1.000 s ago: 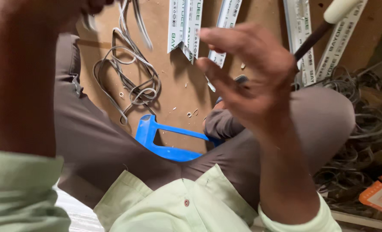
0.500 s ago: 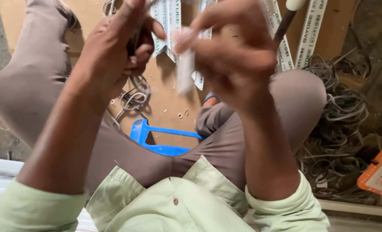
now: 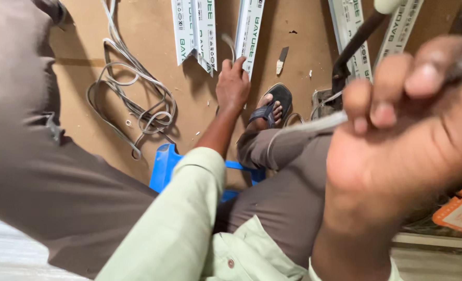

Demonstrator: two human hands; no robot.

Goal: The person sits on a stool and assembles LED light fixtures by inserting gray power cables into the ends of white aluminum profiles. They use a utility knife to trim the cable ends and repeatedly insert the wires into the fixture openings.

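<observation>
From my feed: left hand (image 3: 232, 86) reaches to the floor, fingers closing on a thin wire end (image 3: 230, 44) beside the white strips (image 3: 194, 31). Right hand (image 3: 397, 140), blurred, pinches a grey wire (image 3: 314, 125). Wire coil (image 3: 132, 104) untouched; joining looks undone.

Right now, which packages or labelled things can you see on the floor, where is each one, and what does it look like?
White printed strips: top centre on the brown board, long and flat, green lettering, a pair side by side.
Single white strip: just right of the pair, the left hand reaching to its lower end.
White strips: top right, partly behind a dark tool handle.
Orange package: right edge, flat, white label, mostly cut off.
</observation>
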